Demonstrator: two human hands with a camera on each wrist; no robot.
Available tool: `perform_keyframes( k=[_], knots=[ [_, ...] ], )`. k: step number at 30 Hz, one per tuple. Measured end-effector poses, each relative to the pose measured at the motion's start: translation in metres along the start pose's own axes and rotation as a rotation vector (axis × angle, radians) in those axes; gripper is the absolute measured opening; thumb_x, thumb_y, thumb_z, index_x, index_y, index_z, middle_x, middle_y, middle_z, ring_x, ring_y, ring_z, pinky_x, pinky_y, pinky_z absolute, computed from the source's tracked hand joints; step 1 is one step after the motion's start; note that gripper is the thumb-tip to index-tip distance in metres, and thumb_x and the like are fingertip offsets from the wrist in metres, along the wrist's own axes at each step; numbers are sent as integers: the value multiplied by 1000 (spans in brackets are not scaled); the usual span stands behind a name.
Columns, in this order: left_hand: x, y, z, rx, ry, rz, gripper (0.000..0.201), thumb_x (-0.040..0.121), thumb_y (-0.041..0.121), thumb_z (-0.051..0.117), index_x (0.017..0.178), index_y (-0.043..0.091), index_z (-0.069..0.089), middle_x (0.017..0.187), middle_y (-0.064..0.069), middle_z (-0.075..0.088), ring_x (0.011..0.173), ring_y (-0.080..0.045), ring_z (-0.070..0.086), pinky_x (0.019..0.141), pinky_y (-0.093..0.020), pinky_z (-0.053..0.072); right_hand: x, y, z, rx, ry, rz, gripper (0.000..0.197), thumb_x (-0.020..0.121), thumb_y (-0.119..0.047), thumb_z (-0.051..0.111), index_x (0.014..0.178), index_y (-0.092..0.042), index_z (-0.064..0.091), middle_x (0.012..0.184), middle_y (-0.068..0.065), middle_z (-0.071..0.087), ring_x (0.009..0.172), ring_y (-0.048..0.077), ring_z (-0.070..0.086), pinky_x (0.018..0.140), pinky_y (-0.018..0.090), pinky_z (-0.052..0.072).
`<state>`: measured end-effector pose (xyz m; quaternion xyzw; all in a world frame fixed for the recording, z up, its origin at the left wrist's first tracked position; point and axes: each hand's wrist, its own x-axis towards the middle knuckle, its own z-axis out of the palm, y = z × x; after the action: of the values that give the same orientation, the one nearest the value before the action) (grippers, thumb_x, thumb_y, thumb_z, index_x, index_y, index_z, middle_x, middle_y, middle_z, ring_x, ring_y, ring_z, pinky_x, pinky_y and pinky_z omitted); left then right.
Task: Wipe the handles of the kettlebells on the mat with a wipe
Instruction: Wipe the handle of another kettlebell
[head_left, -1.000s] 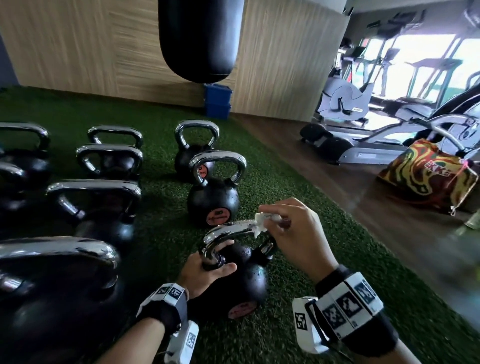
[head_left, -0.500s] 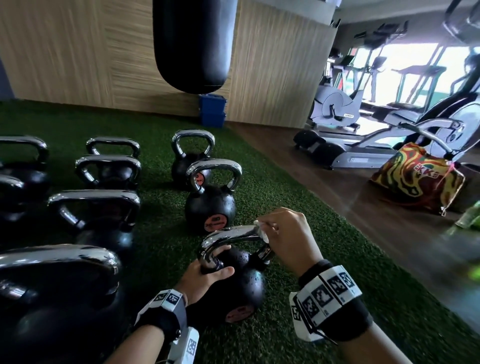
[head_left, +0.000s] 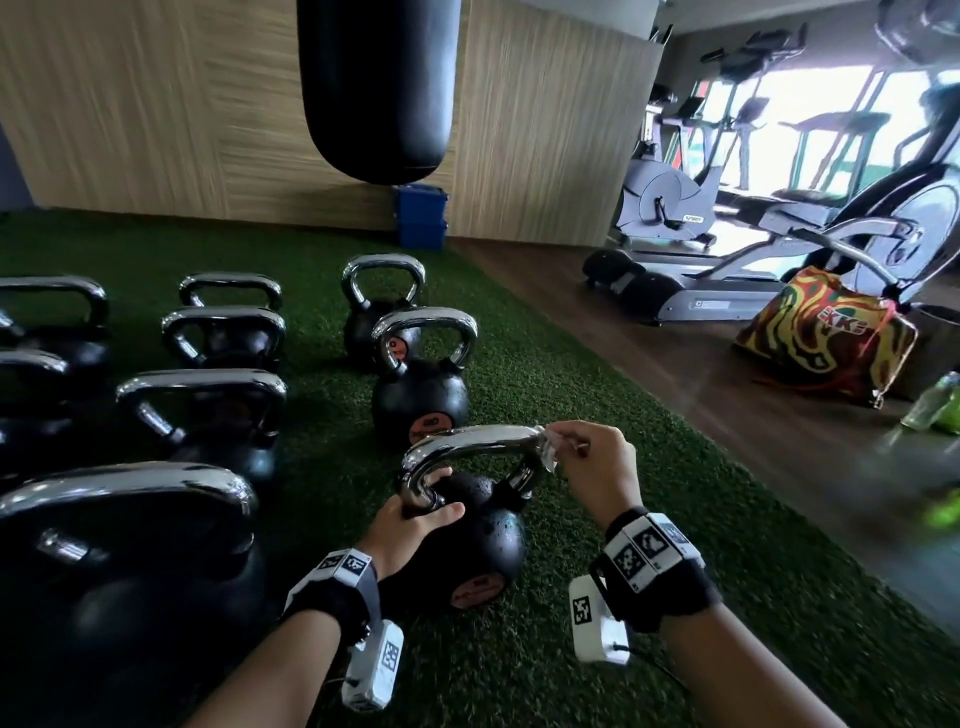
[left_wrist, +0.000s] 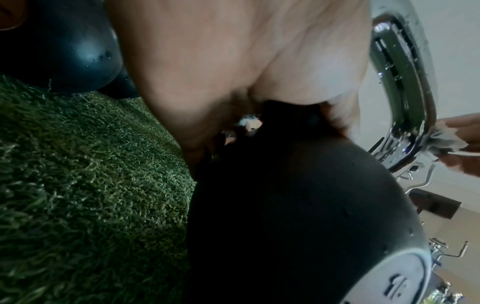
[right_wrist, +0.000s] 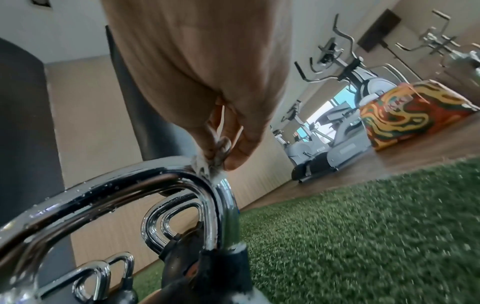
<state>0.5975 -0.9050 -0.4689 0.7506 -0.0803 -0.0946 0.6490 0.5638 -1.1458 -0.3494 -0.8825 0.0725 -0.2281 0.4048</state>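
- The left hand (head_left: 415, 530) sits at about 6 o'clock in the head view, fingers and thumb curled round the left post of the chrome handle (head_left: 467, 441) where it meets the nearest kettlebell (head_left: 478, 540).
- That kettlebell stands on the green turf mat (head_left: 649, 597); its black ball is speckled with droplets, and a reddish label shows low on its near face.
- In the left wrist view the palm (left_wrist: 233, 61) fills the top of the picture and the ball (left_wrist: 298, 216) lies dark beneath it; how each finger lies there cannot be told.
- The right hand (head_left: 597, 467) is at about 3 o'clock from the handle, thumb and fingertips pinching a small crumpled white wipe (head_left: 548, 452).
- The wipe touches the handle's right-hand bend, where the top bar turns down into the right post.
- The right wrist view shows the same pinch: the wipe (right_wrist: 207, 164) is bunched against the wet chrome curve (right_wrist: 155, 181).
- At 12 o'clock, just beyond, a second kettlebell (head_left: 421, 395) stands upright, and a third (head_left: 382, 312) behind it.
- From 8 to 10 o'clock stand larger kettlebells (head_left: 202, 410) in rows on the turf.
- At 2 o'clock a colourful patterned bag (head_left: 821, 343) sits on the wooden floor.
- Farther off, a black punching bag (head_left: 379, 88) hangs at 12 o'clock before a wood-panelled wall, a blue box (head_left: 421, 223) below it; exercise machines (head_left: 779, 249) stand at 1 to 2 o'clock.
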Motion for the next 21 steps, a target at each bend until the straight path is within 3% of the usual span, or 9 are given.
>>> perform_keyframes(
  k=[3, 6, 12, 14, 16, 18, 20, 21],
  knots=[
    [-3, 6, 1, 59, 18, -54, 58, 68, 53, 80, 124, 48, 66, 111, 10, 76, 112, -7, 67, 105, -30, 47, 0, 10, 10, 163, 15, 201, 20, 91, -6, 67, 103, -15, 80, 91, -1, 76, 79, 12, 68, 74, 26, 54],
    [-5, 11, 1, 81, 67, -120, 59, 74, 52, 86, 129, 45, 65, 115, 13, 73, 110, -7, 65, 93, -21, 45, -3, 22, 19, 545, -16, 466, 28, 87, 14, 59, 104, 0, 77, 82, 10, 73, 63, 15, 59, 56, 24, 49],
    [-4, 19, -1, 258, 98, -198, 58, 76, 59, 83, 128, 38, 67, 125, 9, 69, 117, -15, 64, 101, -26, 46, -17, 39, 40, 757, -106, 633, 27, 87, 21, 56, 112, 16, 67, 78, 16, 66, 64, 20, 58, 57, 24, 51],
    [-5, 25, -5, 353, 9, -222, 56, 80, 60, 79, 128, 31, 68, 127, 8, 69, 119, -17, 64, 106, -28, 47, -21, 43, 39, 827, -149, 655, 24, 89, 19, 58, 112, 16, 65, 80, 18, 67, 63, 20, 62, 53, 21, 56],
    [-11, 35, -16, 463, -191, -260, 56, 85, 54, 77, 132, 25, 66, 131, 3, 69, 120, -18, 65, 109, -33, 48, -22, 47, 31, 898, -174, 645, 22, 86, 19, 62, 108, 16, 66, 84, 21, 70, 63, 21, 67, 58, 23, 61],
    [-23, 54, -31, 736, -344, -302, 51, 85, 57, 75, 125, 26, 68, 123, 4, 71, 112, -13, 67, 101, -30, 52, -24, 49, 18, 923, -173, 621, 18, 82, 18, 66, 99, 13, 70, 85, 22, 74, 66, 24, 72, 64, 28, 64],
    [-33, 74, -45, 915, -354, -286, 36, 87, 59, 69, 104, 28, 76, 97, 10, 76, 86, -5, 70, 76, -18, 54, -29, 46, 5, 925, -184, 596, 13, 82, 14, 68, 94, 9, 72, 85, 23, 76, 68, 24, 74, 60, 28, 63],
    [-37, 83, -50, 878, -329, -240, 31, 90, 55, 68, 93, 25, 77, 86, 12, 77, 73, -3, 70, 67, -14, 52, -33, 42, 0, 920, -209, 577, 13, 82, 10, 70, 94, 8, 73, 87, 24, 76, 70, 24, 75, 59, 28, 62]
  ],
)
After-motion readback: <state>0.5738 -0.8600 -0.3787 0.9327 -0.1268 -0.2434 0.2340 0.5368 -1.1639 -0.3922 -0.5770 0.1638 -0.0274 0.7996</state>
